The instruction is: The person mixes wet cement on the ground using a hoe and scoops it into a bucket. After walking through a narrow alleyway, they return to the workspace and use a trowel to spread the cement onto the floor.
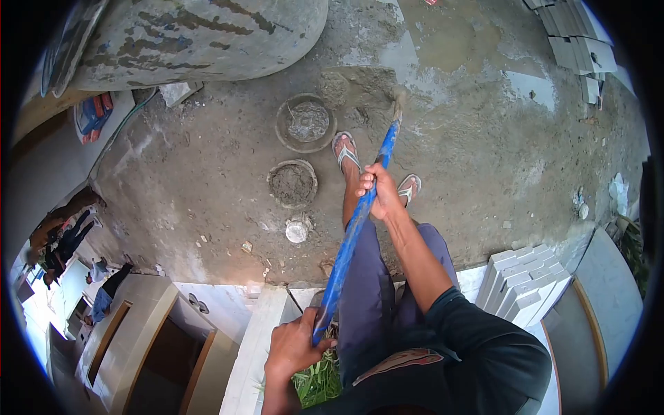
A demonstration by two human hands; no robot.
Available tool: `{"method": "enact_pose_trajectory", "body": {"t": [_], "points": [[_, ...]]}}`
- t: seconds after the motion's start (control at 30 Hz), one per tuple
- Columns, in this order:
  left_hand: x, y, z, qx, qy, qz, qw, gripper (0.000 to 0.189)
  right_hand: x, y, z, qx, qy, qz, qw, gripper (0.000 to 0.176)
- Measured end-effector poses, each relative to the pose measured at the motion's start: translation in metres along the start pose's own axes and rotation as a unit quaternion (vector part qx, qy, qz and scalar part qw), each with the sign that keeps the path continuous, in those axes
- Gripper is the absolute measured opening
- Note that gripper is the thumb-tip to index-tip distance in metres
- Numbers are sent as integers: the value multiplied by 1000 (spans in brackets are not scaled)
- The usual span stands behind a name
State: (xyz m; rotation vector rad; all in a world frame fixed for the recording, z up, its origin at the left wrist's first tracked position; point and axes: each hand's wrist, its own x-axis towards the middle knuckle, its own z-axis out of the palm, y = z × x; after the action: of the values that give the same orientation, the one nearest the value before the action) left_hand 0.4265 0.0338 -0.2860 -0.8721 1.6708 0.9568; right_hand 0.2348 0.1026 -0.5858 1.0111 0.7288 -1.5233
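A long blue handle runs diagonally up and away from me. My left hand is closed round its near end. Farther up, my right hand wraps the shaft in front of my legs. The tool's far end is smeared grey and reaches a patch of wet mortar; its head is too covered to tell a shovel from a hoe. Left of my feet stand a round basin with watery liquid and a smaller tub holding grey mix.
A large mud-streaked barrel lies at the upper left. A small white container sits below the tubs. Stacked pale tiles stand at lower right, with more blocks at upper right. People are visible at far left.
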Motion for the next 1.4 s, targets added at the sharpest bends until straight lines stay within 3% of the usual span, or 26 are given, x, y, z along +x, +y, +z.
{"method": "enact_pose_trajectory", "body": {"t": [0.07, 0.13, 0.2, 0.27, 0.43, 0.6, 0.67, 0.73, 0.77, 0.87, 0.9, 0.97, 1.0, 1.07, 1.13, 1.23, 1.37, 1.4], "points": [[13, -72, 57, -21, 22, -140, 990, 46, -4, 57, 9, -74, 19, -53, 996, 13], [57, -142, 126, -62, 146, -263, 952, 36, 15, 110, 6, -135, 25, -48, 989, 13], [115, -201, 191, -78, 209, -317, 922, 25, 43, 143, -18, -163, 32, -38, 985, 13], [142, -216, 234, -119, 205, -318, 918, 20, 73, 155, -29, -257, 2, 7, 966, 13], [150, -186, 246, -63, 251, -308, 916, 16, 71, 119, -45, -202, -26, 43, 978, 11], [151, -147, 188, -22, 276, -195, 941, 14, 44, 50, -50, -152, 19, 1, 988, 9], [163, -121, 161, -20, 271, -161, 949, 20, 43, 10, -56, -121, 46, -69, 989, 12], [186, -91, 130, -42, 238, -61, 968, 20, 47, -37, -59, -93, 59, -98, 989, 13], [194, -63, 105, -52, 184, -51, 980, 30, 49, -61, -61, -64, 70, -119, 988, 13], [237, -13, 78, -76, 162, 62, 982, 39, 64, -129, -62, -68, 97, -177, 977, 14], [251, 0, 68, -79, 157, 63, 982, 39, 68, -147, -61, -76, 106, -190, 973, 14], [270, 19, 54, -169, -31, 59, 983, 53, 70, -176, -50, -92, 114, -197, 969, 13], [273, 24, 54, -176, -33, 55, 982, 53, 73, -185, -42, -103, 116, -207, 966, 12], [278, 35, 53, -292, 3, 147, 945, 53, 84, -196, -23, -141, 111, -206, 962, 12], [294, 39, 61, -346, 9, 142, 927, 50, 96, -202, 2, -177, 104, -207, 957, 13], [316, 50, 61, -410, 40, 151, 898, 47, 130, -203, 45, -287, 103, -250, 919, 13], [354, 72, 64, -461, 139, 177, 858, 38, 193, -203, 83, -460, 153, -256, 836, 15], [352, 79, 72, -468, 134, 168, 857, 38, 205, -198, 82, -466, 158, -246, 836, 15]]}}
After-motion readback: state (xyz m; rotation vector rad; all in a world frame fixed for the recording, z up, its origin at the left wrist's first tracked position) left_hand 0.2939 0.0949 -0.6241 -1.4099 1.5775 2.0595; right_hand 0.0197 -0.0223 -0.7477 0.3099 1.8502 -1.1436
